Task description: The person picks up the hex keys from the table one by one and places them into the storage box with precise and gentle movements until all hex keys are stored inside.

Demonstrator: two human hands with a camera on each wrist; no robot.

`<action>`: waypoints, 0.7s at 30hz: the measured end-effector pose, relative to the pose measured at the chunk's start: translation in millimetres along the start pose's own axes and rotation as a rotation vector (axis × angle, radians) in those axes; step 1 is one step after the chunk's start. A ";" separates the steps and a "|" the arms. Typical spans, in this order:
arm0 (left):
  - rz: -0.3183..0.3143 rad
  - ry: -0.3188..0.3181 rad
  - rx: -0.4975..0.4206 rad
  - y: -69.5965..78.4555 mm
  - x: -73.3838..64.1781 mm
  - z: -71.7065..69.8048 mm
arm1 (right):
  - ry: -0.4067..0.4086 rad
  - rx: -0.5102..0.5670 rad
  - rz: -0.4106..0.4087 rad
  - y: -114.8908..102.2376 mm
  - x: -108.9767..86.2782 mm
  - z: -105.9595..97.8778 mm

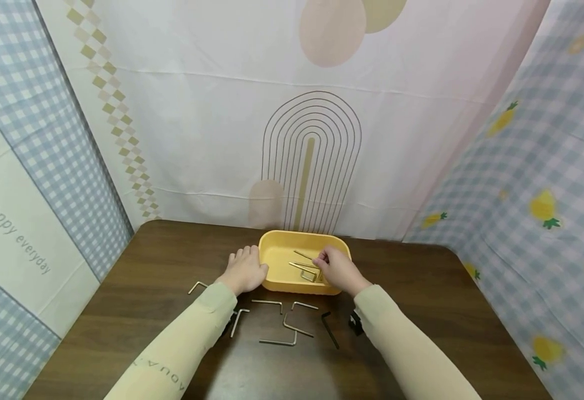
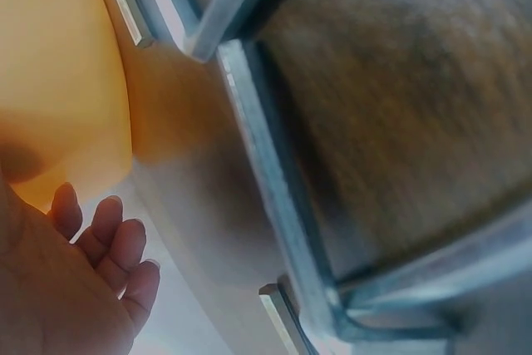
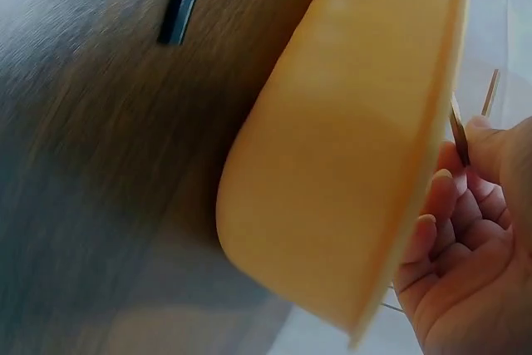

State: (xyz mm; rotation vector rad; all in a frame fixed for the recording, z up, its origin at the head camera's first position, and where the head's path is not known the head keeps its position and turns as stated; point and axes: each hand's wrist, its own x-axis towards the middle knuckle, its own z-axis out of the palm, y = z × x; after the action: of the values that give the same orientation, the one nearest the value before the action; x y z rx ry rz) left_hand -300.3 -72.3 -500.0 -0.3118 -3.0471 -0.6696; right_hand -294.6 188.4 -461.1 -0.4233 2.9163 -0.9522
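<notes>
A yellow plastic bin (image 1: 278, 262) stands at the back of the table with several brass-coloured hex keys (image 1: 302, 266) inside. My left hand (image 1: 244, 270) rests against the bin's left side, thumb by the rim; in the left wrist view its fingers (image 2: 108, 222) look loosely bent. Reaching over the bin's right part, my right hand (image 1: 336, 269) pinches a hex key (image 3: 459, 132) between thumb and fingers; much of that key is hidden. In front of the bin lie several loose hex keys, among them a silver one (image 1: 278, 343) and a black one (image 1: 330, 331).
Another hex key (image 1: 197, 285) lies on the brown wooden table (image 1: 162, 261) to the left of my left hand, and one more (image 1: 238, 323) beside my left forearm. A patterned cloth (image 1: 212, 139) hangs right behind the table's back edge.
</notes>
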 end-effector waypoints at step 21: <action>-0.018 -0.008 0.006 -1.8 2.9 3.1 | -0.055 -0.005 0.154 11.1 23.7 21.4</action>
State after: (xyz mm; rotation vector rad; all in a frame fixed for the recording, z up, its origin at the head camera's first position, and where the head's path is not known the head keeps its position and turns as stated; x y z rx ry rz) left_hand -303.4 -72.1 -503.4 -0.2879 -3.0629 -0.6609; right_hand -317.4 178.3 -484.0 -0.2177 2.8529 -0.8982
